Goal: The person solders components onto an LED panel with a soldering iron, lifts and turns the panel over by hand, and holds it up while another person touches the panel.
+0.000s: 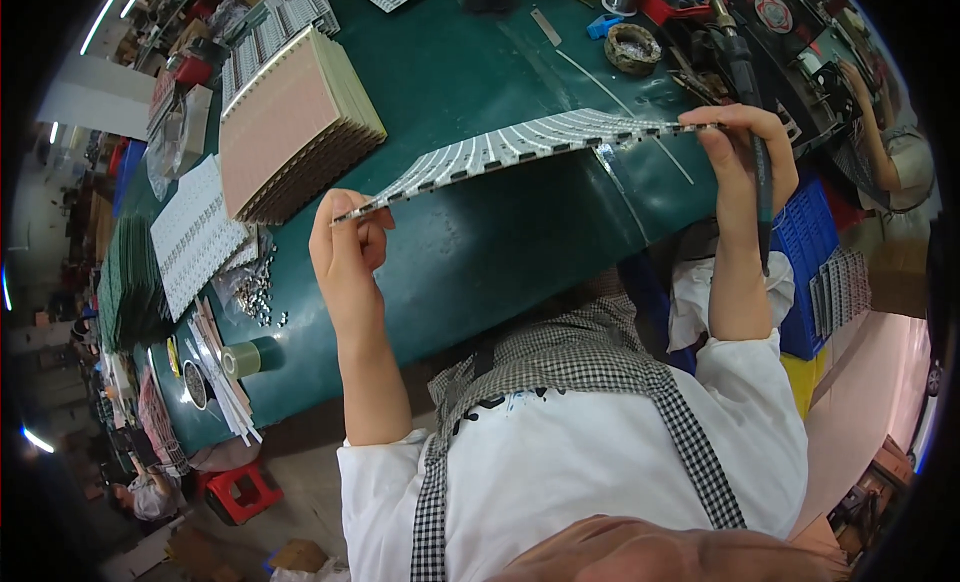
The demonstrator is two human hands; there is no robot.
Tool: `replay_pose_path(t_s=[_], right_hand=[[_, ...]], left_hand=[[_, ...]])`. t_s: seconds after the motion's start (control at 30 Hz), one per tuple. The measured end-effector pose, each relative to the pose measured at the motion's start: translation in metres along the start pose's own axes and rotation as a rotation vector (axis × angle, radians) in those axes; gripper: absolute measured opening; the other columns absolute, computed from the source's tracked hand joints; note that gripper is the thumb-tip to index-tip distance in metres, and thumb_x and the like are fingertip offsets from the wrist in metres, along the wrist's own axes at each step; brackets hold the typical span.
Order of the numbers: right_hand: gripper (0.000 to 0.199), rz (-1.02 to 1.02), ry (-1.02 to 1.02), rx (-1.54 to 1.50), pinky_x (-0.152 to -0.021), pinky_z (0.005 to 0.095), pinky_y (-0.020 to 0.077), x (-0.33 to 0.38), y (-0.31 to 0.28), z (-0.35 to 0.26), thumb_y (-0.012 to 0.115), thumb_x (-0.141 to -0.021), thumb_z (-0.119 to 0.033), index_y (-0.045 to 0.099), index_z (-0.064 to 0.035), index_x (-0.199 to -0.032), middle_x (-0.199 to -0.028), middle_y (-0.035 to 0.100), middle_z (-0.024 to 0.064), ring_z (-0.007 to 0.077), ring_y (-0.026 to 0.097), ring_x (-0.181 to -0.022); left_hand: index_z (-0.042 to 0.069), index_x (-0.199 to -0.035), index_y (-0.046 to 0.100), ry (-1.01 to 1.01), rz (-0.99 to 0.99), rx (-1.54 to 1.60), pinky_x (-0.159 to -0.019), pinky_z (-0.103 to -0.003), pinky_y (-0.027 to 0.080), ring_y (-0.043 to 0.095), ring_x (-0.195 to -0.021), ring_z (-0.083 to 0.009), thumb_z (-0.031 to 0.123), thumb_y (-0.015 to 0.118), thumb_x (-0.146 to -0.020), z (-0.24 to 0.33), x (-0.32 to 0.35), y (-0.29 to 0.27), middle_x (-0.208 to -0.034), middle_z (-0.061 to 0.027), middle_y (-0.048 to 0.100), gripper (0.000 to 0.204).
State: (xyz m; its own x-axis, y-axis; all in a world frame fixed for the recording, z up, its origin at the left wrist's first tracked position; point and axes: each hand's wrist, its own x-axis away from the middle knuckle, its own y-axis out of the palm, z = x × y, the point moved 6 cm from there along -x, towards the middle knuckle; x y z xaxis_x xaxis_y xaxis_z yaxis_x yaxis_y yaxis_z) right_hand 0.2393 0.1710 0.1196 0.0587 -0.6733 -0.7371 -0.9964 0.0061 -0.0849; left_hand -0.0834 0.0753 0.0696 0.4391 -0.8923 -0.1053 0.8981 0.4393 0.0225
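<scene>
One thin panel of white strips is bowed between two grips, its middle unsupported above the green table. The left hand pinches its left end, the right hand its right end. Whether the right also holds the soldering iron, I cannot tell. The step seems handling the panel; the next move calls for steady ends.

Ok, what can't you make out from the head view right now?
In the head view:
White circuit-board panel: underside hidden by its own upper face.
Soldering iron: upper end cut off by the top edge.
Whether the right hand touches that iron: unclear, they overlap.
Loose metal parts: too small to identify.
</scene>
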Motion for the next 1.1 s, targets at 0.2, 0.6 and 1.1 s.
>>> replay_pose_path(t_s=[0.2,0.6,1.1], right_hand=[[0.017,0.001,0.016,0.028,-0.069,0.0232,0.0491,0.005,-0.003,-0.001,0.068,-0.075,-0.001,0.057,0.0006,-0.089,-0.082,0.065,0.0108,0.016,0.064,-0.076],[0.018,-0.003,0.022,-0.023,-0.069,0.0247,0.0481,0.01,-0.002,-0.002,0.067,-0.075,0.001,0.056,-0.0005,-0.089,-0.082,0.066,0.013,0.0174,0.064,-0.076],[0.018,-0.037,-0.05,-0.003,-0.069,0.0274,0.05,0.02,-0.001,-0.009,0.067,-0.074,0.003,0.056,-0.0001,-0.087,-0.08,0.066,0.0143,0.0199,0.065,-0.075]], left_hand=[[0.005,-0.072,0.044,0.004,0.004,0.002,-0.041,-0.02,0.016,0.024,-0.045,-0.0014,0.028,0.038,-0.095,-0.001,0.003,0.003,-0.061,-0.0033,0.049,0.033],[0.004,-0.071,0.043,-0.027,0.035,0.042,-0.043,-0.019,0.019,0.023,-0.046,-0.0018,0.024,0.042,-0.093,-0.002,0.007,0.003,-0.057,-0.0001,0.042,0.029],[0.006,-0.071,0.042,-0.044,0.038,0.061,-0.044,-0.019,0.023,0.023,-0.044,-0.0023,0.021,0.043,-0.093,-0.008,0.012,0.001,-0.057,0.0025,0.037,0.026]])
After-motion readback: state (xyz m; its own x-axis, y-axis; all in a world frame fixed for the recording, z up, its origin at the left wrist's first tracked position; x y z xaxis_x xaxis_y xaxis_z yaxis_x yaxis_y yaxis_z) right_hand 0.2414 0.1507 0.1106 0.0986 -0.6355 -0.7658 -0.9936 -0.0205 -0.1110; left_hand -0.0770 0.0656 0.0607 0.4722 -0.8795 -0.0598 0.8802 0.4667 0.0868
